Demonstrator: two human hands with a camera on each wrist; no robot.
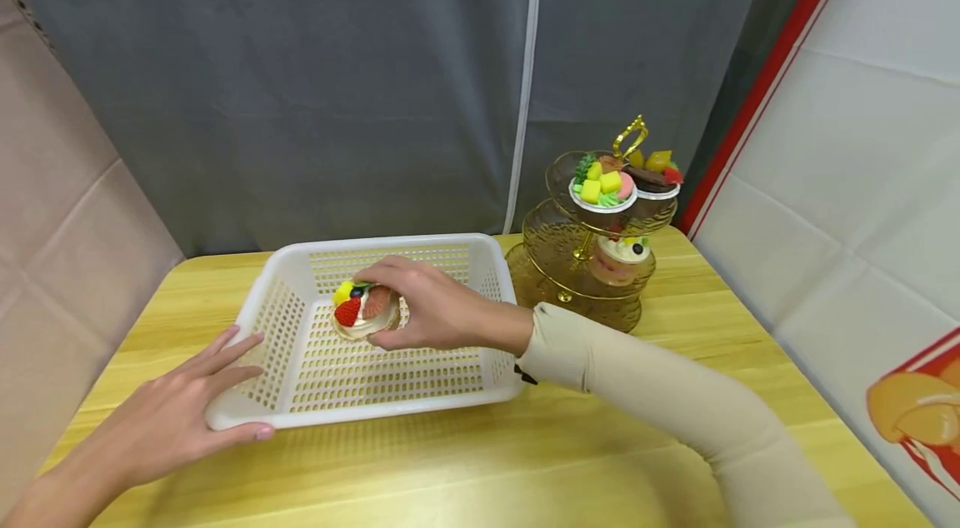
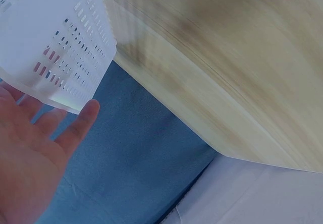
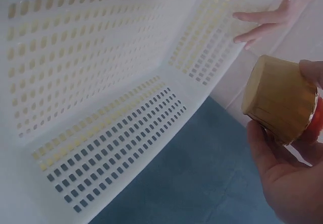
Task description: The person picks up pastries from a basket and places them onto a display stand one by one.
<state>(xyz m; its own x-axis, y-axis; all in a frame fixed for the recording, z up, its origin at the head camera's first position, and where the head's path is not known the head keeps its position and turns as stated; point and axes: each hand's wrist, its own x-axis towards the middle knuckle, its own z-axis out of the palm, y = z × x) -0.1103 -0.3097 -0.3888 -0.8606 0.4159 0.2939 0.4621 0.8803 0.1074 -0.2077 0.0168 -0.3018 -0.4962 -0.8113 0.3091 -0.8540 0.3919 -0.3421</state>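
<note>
My right hand (image 1: 435,307) grips a cupcake (image 1: 366,318) above the inside of a white plastic basket (image 1: 390,410). The cupcake carries cream, a strawberry, a blueberry and yellow fruit. In the right wrist view its gold paper cup (image 3: 282,95) sits between thumb and fingers, tilted. At the basket's left end, my left hand (image 1: 176,415) lies with spread, mostly straight fingers over the rim, thumb along the near corner. The left wrist view catches those fingers (image 2: 78,128) beside the basket wall (image 2: 35,37). No other item shows inside the basket.
To the right of the basket stands a tiered stand (image 1: 536,228) with gold rims and handle. Its top tier holds a fruit-topped cupcake (image 1: 602,193) and a chocolate one (image 1: 654,178); a cream cake (image 1: 621,261) sits lower. A grey curtain (image 1: 360,95) hangs behind the wooden table (image 1: 420,478).
</note>
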